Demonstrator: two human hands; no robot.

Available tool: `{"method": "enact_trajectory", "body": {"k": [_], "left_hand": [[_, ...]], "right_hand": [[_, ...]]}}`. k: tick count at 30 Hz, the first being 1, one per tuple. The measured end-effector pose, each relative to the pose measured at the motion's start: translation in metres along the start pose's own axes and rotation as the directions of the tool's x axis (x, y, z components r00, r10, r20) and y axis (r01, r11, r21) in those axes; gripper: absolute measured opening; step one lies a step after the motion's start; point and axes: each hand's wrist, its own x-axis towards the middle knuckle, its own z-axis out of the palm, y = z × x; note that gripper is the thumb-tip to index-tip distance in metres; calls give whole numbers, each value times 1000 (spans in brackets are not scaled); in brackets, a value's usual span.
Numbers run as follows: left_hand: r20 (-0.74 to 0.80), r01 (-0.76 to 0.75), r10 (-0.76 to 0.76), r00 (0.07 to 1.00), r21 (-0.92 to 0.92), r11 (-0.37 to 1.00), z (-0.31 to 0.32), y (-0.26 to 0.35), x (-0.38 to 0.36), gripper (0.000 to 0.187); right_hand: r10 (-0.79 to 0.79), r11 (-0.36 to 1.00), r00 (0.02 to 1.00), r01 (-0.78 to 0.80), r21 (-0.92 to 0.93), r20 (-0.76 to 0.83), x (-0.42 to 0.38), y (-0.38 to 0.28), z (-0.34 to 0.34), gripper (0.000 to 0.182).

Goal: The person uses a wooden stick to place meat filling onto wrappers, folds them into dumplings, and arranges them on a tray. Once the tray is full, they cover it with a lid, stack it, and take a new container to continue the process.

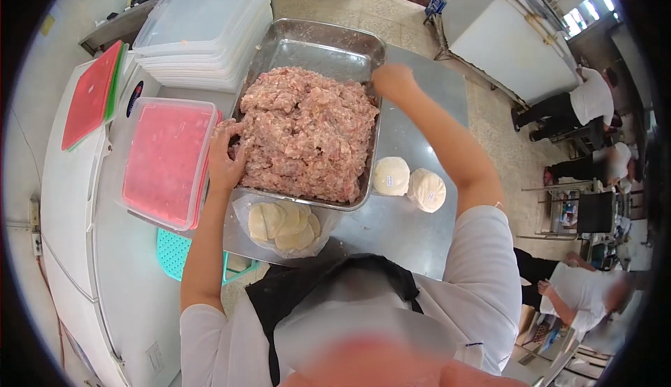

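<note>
A deep metal tray (328,43) holds a large mound of raw ground meat (307,132). At the tray's left side is my left hand (227,155), its fingers bent over the rim against the meat. My right hand (393,82) is at the upper right rim, with its fingers closed; what they hold, if anything, is hidden. Below the tray, pale round dough discs (285,225) lie overlapping on a plastic bag. Two wrapped stacks of pale rounds with small labels, one (391,176) beside the other (426,190), stand right of the tray.
Stacked clear plastic lids or containers (203,24) stand at the upper left. Below them is a clear container over something red (168,163). A red board (91,97) and a turquoise basket (173,253) are farther left. Several people are at the right, one in white (593,97).
</note>
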Motion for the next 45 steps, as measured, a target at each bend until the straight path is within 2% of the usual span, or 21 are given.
{"method": "enact_trajectory", "body": {"k": [1,3,7,9,12,14,16,18,19,22,26,29,31,34,37,39,41,42,45], "left_hand": [[4,-4,4,1000,4,1000,0,-2,0,37],[-1,-15,15,1000,-39,999,0,-5,0,37],[-38,-61,58,998,-83,995,1,-6,0,30],[-22,-60,59,998,-93,994,-1,0,-1,32],[-27,-88,85,996,-96,991,-1,-3,-2,35],[-40,-125,122,992,-100,987,-1,-5,-1,36],[-44,-152,149,988,-70,986,-3,-2,-1,39],[-17,-168,167,986,-88,982,-5,0,0,40],[-1,-162,163,987,-92,982,-5,-1,1,40],[-19,-203,202,979,-93,975,-3,-6,-1,42],[-57,-205,198,979,-176,963,1,-16,1,42],[-109,-190,171,979,-199,961,2,-21,-3,40],[-140,-194,169,976,-189,963,2,-20,-5,39],[-146,-173,151,978,-153,973,6,-23,-5,40],[-129,-166,147,981,-158,973,7,-26,-7,41],[-129,-167,149,980,-146,975,6,-26,-8,42],[-130,-168,151,980,-131,977,5,-23,-7,43],[-103,-143,131,986,-116,983,4,-21,-7,44],[-66,-119,114,991,-85,989,2,-17,-10,44]], "right_hand": [[5,1000,1000,-5,-8,-3,-12,-10,-2,13],[-153,984,987,156,-85,43,-45,-32,-1,14],[-110,994,994,110,24,6,-65,-9,-29,14],[-182,981,973,189,37,-143,-75,-8,-20,14],[-104,994,980,109,24,-167,-117,-44,-11,14],[-57,998,992,60,24,-112,-150,-72,-30,13],[103,993,994,-101,52,-23,-175,-98,-22,11],[109,994,989,-107,24,-96,-203,-130,-22,11],[174,980,982,-165,111,-76,-213,-143,-20,11],[301,953,949,-299,40,-93,-240,-189,-10,9],[352,936,932,-349,48,-80,-265,-225,-16,12],[323,940,946,-315,132,-41,-278,-195,-46,15],[330,944,942,-330,5,-60,-282,-182,-88,16],[286,946,920,-316,-73,-269,-284,-173,-138,16],[307,946,914,-322,-16,-266,-271,-171,-164,17],[284,958,925,-287,26,-252,-256,-164,-149,21],[277,959,944,-260,111,-178,-236,-155,-123,34],[273,960,945,-256,111,-182,-227,-147,-106,34],[266,940,950,-220,260,-162,-203,-119,-52,36]]}}
